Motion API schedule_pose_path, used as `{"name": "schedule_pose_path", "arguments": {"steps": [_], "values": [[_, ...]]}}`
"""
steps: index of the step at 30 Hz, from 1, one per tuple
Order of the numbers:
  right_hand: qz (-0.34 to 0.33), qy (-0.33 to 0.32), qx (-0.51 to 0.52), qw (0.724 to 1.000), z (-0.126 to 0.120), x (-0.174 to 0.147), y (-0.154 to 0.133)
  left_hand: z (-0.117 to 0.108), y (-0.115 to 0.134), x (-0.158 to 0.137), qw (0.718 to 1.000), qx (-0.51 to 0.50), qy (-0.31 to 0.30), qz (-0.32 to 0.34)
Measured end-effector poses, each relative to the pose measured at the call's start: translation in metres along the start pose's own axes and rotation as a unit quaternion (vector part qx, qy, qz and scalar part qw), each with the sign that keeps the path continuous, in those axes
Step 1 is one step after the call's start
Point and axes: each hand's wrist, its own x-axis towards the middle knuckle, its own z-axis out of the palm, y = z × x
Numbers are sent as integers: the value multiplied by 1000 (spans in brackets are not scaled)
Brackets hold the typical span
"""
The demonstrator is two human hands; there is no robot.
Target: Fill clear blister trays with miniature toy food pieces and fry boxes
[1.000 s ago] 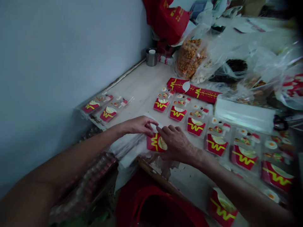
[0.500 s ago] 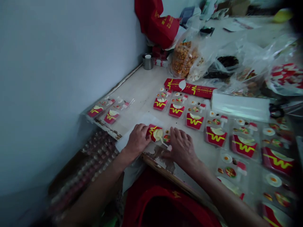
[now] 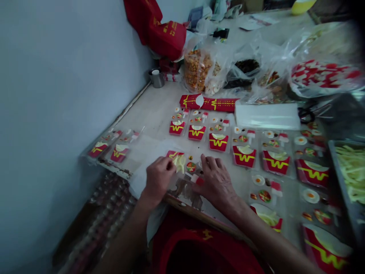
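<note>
A clear plastic packet lies at the table's front edge between my hands, holding a small red toy carton (image 3: 174, 153) with pale toy fries (image 3: 179, 163), a round toy dish (image 3: 191, 166) and a red-and-white toy piece (image 3: 197, 179). My left hand (image 3: 159, 179) is closed in a pinch over the carton's end; what is between its fingertips is hidden. At the packet's other end, my right hand (image 3: 217, 183) has bent fingers on the far side and the thumb on the near side, gripping it. It covers part of the contents.
Similar filled packets (image 3: 243, 156) stand in rows to the right, and two packets (image 3: 119, 152) lie at left. Behind are flat red cartons (image 3: 209, 102), a stack of clear sleeves (image 3: 266, 116) and bags of small parts (image 3: 198, 70). A metal tray (image 3: 340, 175) holds pale fries.
The view has swung right, bringing the fries tray into sight. My left fingers have curled into a tighter pinch and cover more of the red carton. My right hand stays at the packet's end.
</note>
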Motion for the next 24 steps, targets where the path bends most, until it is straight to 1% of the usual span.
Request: {"name": "schedule_pose_path", "arguments": {"steps": [2, 3, 6, 8, 10, 12, 14, 16, 18, 19, 21, 22, 23, 24], "values": [[-6, -11, 2, 1000, -4, 0, 1, -2, -5, 2, 999, -25, 21, -21], [-6, -15, 5, 1000, -5, 1, 0, -3, -5, 2, 999, -29, 21, -18], [-6, -23, 27, 999, -3, 5, -6, -6, 4, -2, 999, -21, 22, 32], [-18, -21, 46, 999, 0, 6, -10, -10, 9, -8, 998, -24, 36, 48], [-26, -18, 56, 998, 2, 5, -15, -16, 8, -14, 998, -41, 44, 29], [-21, -22, 54, 998, 2, 1, -20, -22, 3, -20, 998, -53, 45, -1], [-7, -29, 47, 998, 1, 0, -27, -25, 3, -26, 998, -58, 30, -2], [-6, -37, 42, 998, 1, 2, -35, -24, 10, -34, 997, -80, 4, 18], [-23, -41, 47, 998, 2, 6, -41, -21, 20, -43, 993, -115, -17, 23], [-35, -39, 62, 997, 4, 8, -41, -19, 24, -46, 991, -132, -16, 11], [-38, -27, 134, 990, 10, 9, -34, -17, 27, -49, 988, -154, 0, -31], [-17, -20, 197, 980, 13, 7, -27, -16, 26, -49, 986, -159, 12, -52], [21, -22, 278, 960, 16, 5, -20, -15, 24, -48, 984, -165, 22, -68], [67, -43, 371, 925, 19, 2, -12, -13, 21, -46, 982, -173, 25, -78]]}}
